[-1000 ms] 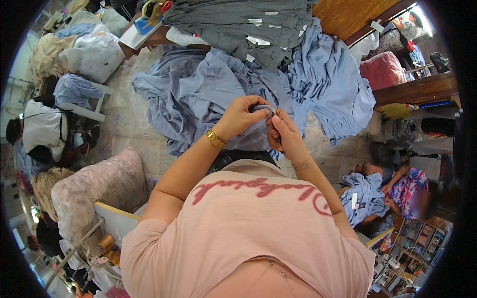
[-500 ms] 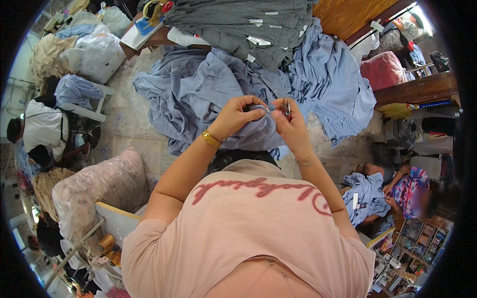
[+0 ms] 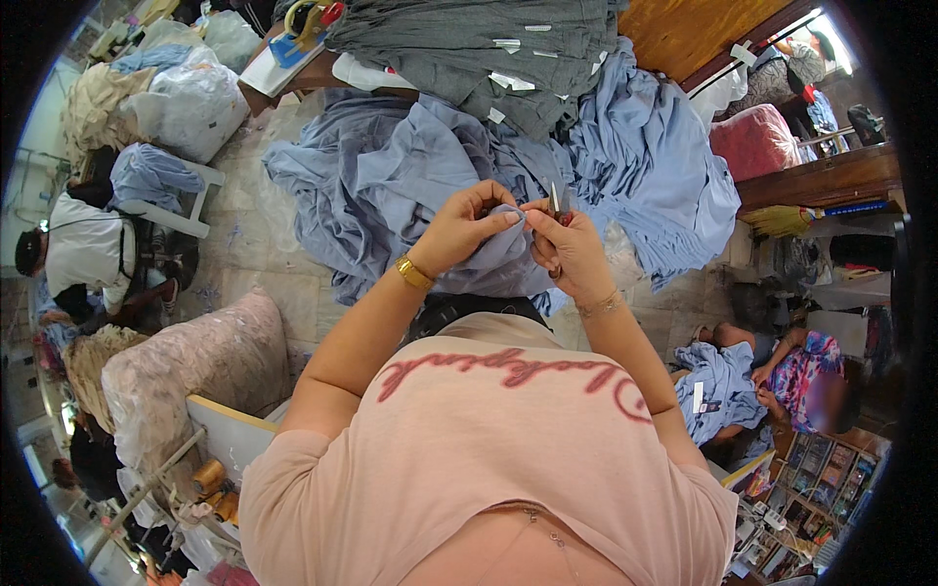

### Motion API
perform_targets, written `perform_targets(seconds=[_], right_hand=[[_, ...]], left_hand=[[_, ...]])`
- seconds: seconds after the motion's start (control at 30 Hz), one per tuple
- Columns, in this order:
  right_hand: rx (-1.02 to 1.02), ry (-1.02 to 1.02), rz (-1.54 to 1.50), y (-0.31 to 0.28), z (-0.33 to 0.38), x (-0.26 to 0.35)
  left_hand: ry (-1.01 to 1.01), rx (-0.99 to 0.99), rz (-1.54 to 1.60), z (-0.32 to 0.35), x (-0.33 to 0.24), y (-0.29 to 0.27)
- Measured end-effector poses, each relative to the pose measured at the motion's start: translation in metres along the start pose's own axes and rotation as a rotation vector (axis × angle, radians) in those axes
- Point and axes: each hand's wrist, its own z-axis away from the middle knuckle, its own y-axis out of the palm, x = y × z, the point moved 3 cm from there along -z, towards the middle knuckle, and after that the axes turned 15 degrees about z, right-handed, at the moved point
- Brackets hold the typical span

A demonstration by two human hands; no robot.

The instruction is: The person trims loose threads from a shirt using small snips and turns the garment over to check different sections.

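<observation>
Pinched between thumb and forefinger, the left hand (image 3: 459, 227) grips a fold of the light blue garment (image 3: 493, 262) and lifts it up in front of the chest; a gold bracelet (image 3: 413, 272) sits on that wrist. Just to the right, the right hand (image 3: 570, 256) is closed around a small pair of thread snips (image 3: 557, 201), whose blades stand upright and point away from the body, with the red handle tucked into the fingers. The two hands nearly meet: the pinched edge of cloth lies directly left of the blade tips, almost touching them, so the right hand is the nearer one to the cutting point. The rest of the garment drapes down below both hands toward the lap. Beyond them, a large heap of blue fabric (image 3: 645, 156) spreads over the floor, with a stack of grey fabric (image 3: 469, 49) lying above it. At the far right, another person sits handling blue cloth (image 3: 718, 386).
</observation>
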Motion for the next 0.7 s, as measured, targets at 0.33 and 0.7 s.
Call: perform_targets(seconds=[0.33, 0.7], right_hand=[[-0.047, -0.075, 0.197, -0.003, 0.002, 0.004], [-0.21, -0.244, 0.399, 0.001, -0.005, 0.011]], left_hand=[[0.029, -0.004, -0.582, 0.007, -0.015, 0.002], [-0.054, -0.019, -0.156, 0.008, -0.009, 0.002]])
